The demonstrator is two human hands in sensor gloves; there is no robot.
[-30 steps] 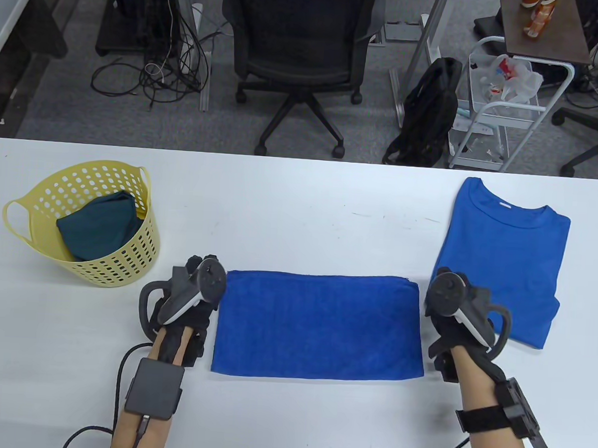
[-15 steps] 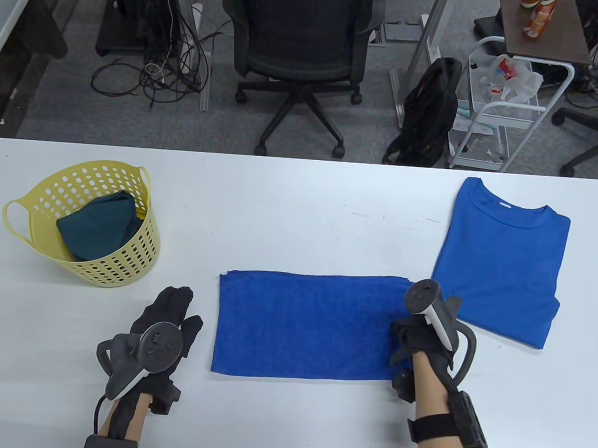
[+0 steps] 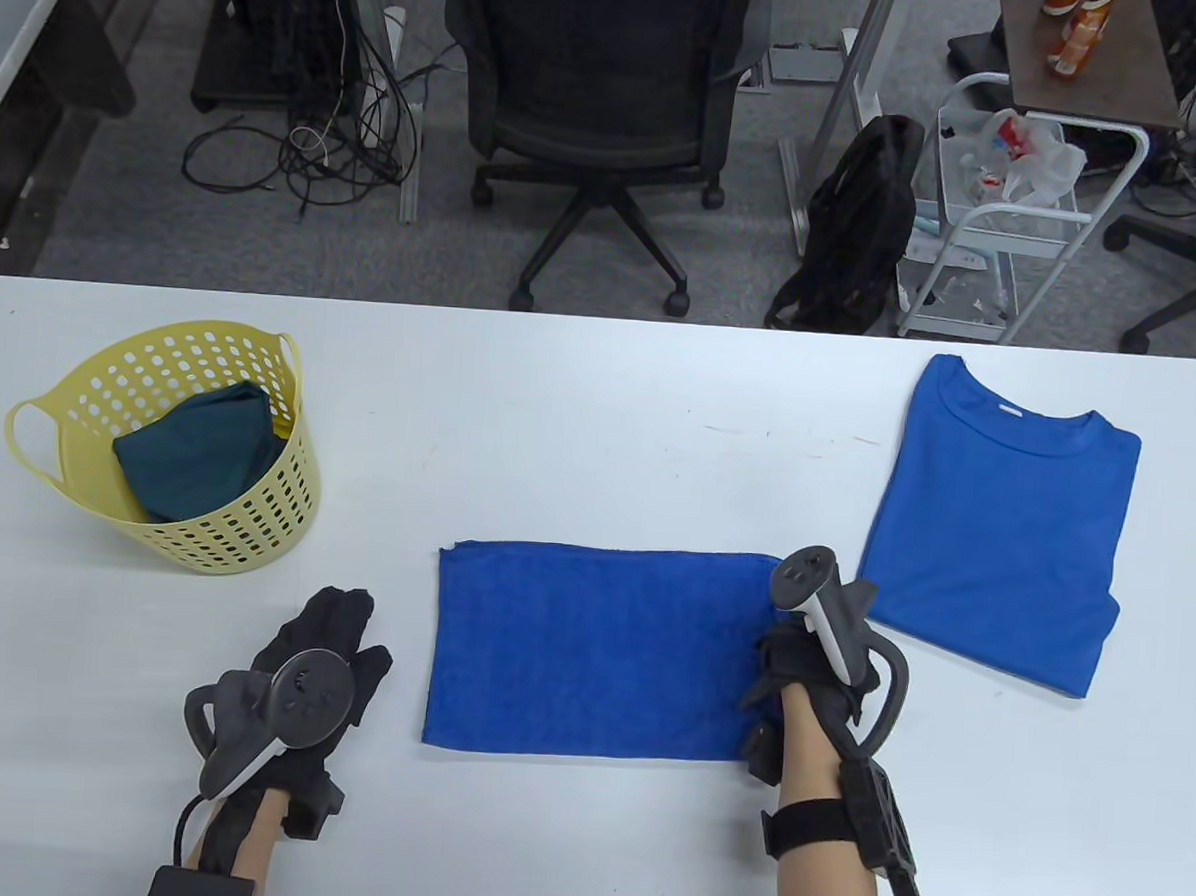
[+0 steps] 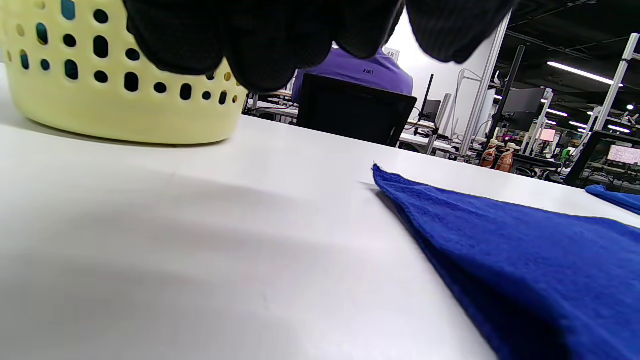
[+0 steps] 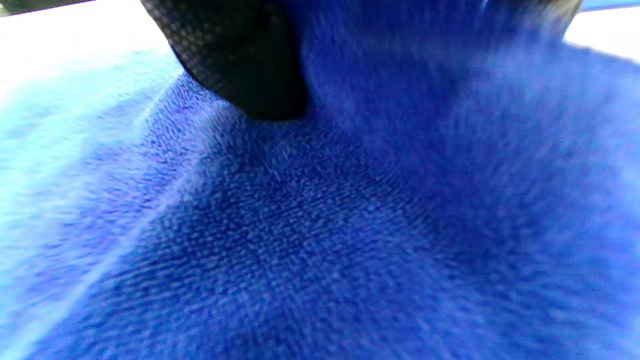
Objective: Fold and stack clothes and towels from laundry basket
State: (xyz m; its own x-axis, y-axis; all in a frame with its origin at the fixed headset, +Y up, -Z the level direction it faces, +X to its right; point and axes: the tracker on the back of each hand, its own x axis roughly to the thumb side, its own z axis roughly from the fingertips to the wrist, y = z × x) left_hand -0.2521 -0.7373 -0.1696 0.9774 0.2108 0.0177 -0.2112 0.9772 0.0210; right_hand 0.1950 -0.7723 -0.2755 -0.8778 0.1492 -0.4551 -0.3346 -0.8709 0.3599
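- Table (image 3: 600, 408), white and wide, carries all we work with.
- Blue T-shirt (image 3: 999, 529) lies folded flat at far right, just beside our right hand.
- Blue towel (image 3: 597, 648) lies folded in a long band at the near middle. We judge it soft, thick and limp: light to lift, apt to sag, so best taken at its right edge or corners and carried over leftward.
- Yellow basket (image 3: 238, 539) stands at far left, well apart from the towel, with a dark green garment (image 3: 197, 457) inside.
- Our left hand (image 3: 322, 659) rests flat on the table beside the towel's left edge, fingers spread, holding nothing.
- Our right hand (image 3: 812, 670) sits at the towel's right end; the blurred wrist view shows a fingertip (image 5: 240, 65) against the pile, probably gripping, though we cannot tell.
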